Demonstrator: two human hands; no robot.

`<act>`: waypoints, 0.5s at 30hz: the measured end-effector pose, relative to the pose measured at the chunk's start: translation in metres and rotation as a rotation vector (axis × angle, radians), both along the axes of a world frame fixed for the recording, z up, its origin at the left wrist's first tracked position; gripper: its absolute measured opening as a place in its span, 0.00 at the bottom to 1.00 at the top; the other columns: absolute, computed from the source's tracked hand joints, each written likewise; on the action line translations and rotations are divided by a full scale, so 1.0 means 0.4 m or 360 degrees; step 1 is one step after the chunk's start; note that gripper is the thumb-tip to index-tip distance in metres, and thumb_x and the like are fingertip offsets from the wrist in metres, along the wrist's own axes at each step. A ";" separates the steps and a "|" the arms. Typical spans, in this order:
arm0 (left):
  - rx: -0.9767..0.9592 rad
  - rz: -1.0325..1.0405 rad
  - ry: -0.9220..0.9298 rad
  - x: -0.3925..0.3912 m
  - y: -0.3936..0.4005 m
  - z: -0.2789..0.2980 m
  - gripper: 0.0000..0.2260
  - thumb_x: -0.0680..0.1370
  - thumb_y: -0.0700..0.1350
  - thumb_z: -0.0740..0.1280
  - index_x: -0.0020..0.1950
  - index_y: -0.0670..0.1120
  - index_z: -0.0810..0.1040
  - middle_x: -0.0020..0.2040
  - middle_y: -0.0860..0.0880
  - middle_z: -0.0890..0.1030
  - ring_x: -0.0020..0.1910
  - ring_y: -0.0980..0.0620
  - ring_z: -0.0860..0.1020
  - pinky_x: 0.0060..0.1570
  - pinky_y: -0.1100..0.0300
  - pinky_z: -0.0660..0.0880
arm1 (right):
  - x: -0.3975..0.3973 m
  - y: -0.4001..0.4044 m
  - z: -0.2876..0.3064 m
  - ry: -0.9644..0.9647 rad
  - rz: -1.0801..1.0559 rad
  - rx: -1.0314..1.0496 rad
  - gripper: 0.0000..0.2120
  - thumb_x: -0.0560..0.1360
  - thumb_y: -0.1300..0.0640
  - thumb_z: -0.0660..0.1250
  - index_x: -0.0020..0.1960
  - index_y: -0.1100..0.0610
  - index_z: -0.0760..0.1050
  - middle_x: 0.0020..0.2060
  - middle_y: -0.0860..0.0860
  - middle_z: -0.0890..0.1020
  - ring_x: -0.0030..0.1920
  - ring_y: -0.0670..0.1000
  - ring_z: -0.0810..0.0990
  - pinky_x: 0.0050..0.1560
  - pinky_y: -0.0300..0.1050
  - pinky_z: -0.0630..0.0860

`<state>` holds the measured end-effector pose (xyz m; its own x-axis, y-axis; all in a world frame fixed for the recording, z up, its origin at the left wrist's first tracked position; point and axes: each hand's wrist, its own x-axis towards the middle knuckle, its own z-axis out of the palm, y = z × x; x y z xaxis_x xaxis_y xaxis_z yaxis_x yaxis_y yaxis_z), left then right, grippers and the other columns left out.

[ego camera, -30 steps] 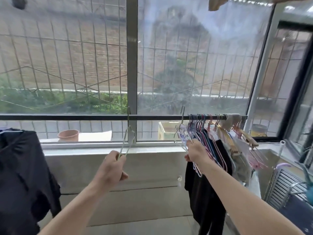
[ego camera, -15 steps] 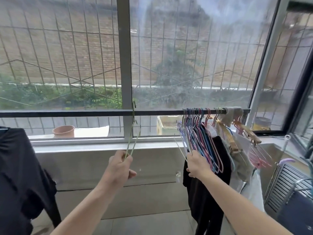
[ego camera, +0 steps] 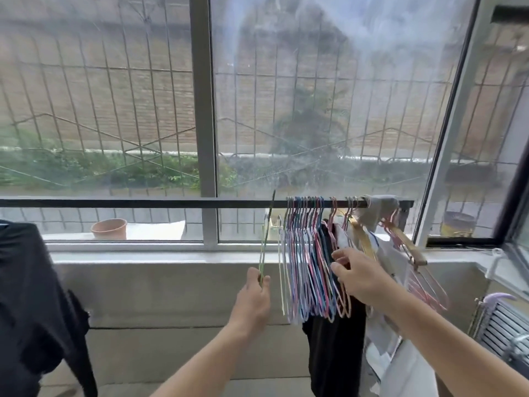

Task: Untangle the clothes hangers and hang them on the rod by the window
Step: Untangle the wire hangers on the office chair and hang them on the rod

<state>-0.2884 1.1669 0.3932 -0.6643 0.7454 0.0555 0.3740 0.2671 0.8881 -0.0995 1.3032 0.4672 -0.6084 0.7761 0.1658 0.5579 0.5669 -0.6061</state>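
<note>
Now left hand (ego camera: 253, 300) pinching green hanger (ego camera: 264, 247), slid rightward beside bunched hangers (ego camera: 309, 259); right hand (ego camera: 357, 277) released, fingers loose.

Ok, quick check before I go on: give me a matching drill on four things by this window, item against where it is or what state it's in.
Things:
1. green hanger
2. bundle of coloured hangers
3. terracotta pot
4. black garment

Places or states:
A. on the ledge outside the glass
B. hanging at the far left
C. pinched by the left hand, hook at the rod
D. crowded together on the rod, right hand at them

Pairs: 1-C, 2-D, 3-A, 4-B
</note>
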 end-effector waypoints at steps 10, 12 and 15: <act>-0.0213 -0.0035 0.0040 0.026 0.152 -0.035 0.18 0.85 0.55 0.51 0.73 0.51 0.65 0.60 0.41 0.80 0.53 0.43 0.82 0.54 0.49 0.78 | 0.092 0.058 -0.014 0.0048 0.0060 0.0107 0.13 0.83 0.53 0.63 0.66 0.54 0.75 0.58 0.49 0.78 0.61 0.49 0.76 0.64 0.46 0.74; -0.0231 -0.0043 0.0037 0.030 0.164 -0.050 0.20 0.85 0.55 0.51 0.77 0.52 0.63 0.64 0.41 0.79 0.54 0.45 0.81 0.52 0.54 0.76 | 0.102 0.064 -0.017 0.0023 0.0077 0.0131 0.13 0.83 0.53 0.63 0.66 0.54 0.75 0.58 0.48 0.78 0.59 0.48 0.77 0.62 0.42 0.73; -0.0276 -0.0068 0.0012 0.043 0.181 -0.052 0.23 0.85 0.57 0.51 0.80 0.53 0.59 0.70 0.41 0.76 0.64 0.39 0.77 0.67 0.45 0.72 | 0.107 0.065 -0.017 -0.0030 0.0128 0.0148 0.14 0.83 0.52 0.62 0.66 0.54 0.75 0.59 0.48 0.78 0.59 0.48 0.77 0.62 0.42 0.73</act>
<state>-0.2712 1.2391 0.3723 -0.6318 0.7718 -0.0716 0.3946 0.3998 0.8273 -0.0567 1.3292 0.4605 -0.6719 0.7064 0.2225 0.5191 0.6635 -0.5388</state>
